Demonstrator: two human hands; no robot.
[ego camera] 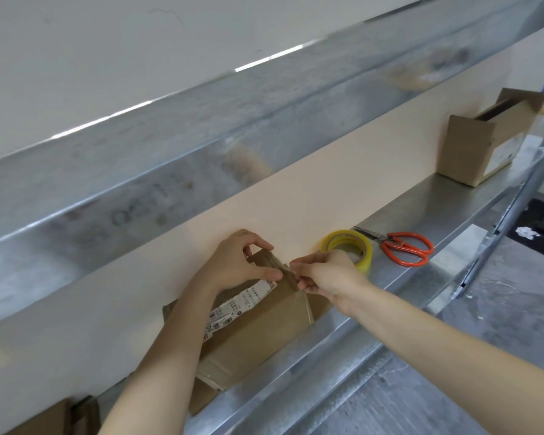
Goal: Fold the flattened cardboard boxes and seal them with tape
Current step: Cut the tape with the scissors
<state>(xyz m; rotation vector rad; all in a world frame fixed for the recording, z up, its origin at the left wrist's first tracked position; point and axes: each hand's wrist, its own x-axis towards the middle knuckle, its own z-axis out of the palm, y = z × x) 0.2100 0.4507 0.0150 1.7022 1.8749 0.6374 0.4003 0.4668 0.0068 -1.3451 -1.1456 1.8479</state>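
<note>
On the metal shelf [437,208] against the wall, a closed cardboard box [264,324] stands on end at the middle of the view, its white printed label [242,301] facing up and towards 9 o'clock. The left hand [236,262] sits on the box's top end, its grip curled over the far edge with the thumb pressed along the near edge. The right hand [327,277], touching the box from 3 o'clock, has its grip pinched on a clear tape strip [307,306] at the top corner; the strip runs down the box's side towards 6 o'clock. Just behind the right hand, at 2 o'clock from the box, lies a yellowish tape roll [366,259], flat on the shelf. Orange-handled scissors [387,243] lie just beside the roll at its 3 o'clock, blades pointing to 10 o'clock. Well apart, at 2 o'clock along the shelf, stands a second brown box [471,152] with its top flaps open. More brown cardboard [51,419] shows at the 7 o'clock corner of the view
</note>
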